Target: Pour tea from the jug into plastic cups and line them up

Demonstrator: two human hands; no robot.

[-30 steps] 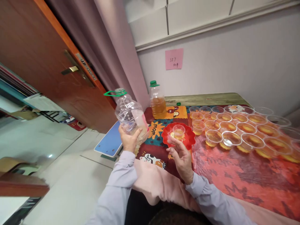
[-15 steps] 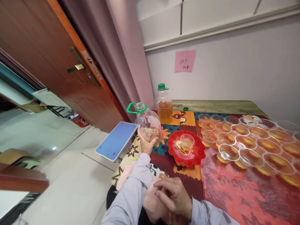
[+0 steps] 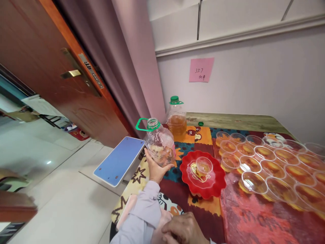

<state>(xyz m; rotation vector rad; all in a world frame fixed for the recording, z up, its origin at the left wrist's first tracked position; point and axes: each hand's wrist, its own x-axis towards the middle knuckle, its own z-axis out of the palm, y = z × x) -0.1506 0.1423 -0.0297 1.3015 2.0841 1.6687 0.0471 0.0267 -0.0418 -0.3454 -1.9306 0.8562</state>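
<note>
My left hand (image 3: 156, 167) grips the lower part of a clear plastic jug (image 3: 159, 144), thumb on the near right side and the other fingers along its left. The jug has a green loop handle (image 3: 142, 124) and an uncapped mouth. Little liquid shows inside it. Behind it stands a second jug (image 3: 177, 127), green-capped and partly filled with amber liquid. My right hand (image 3: 184, 228) rests low by my lap, its fingers curled with nothing visible in them. To the right of the left hand, a clear plastic cup (image 3: 204, 165) sits on a red scalloped plate (image 3: 185, 173).
Several rows of clear cups (image 3: 265, 154) with amber liquid cover the table's right side. A green cap (image 3: 200, 123) lies at the back by the wall. Left of the table is a small blue-topped stand (image 3: 119, 161), with an open wooden door (image 3: 50, 67) beyond.
The view has shifted slightly. My left hand still holds the uncapped jug in about the same spot. My right hand has dropped lower and its fingers are more curled.
</note>
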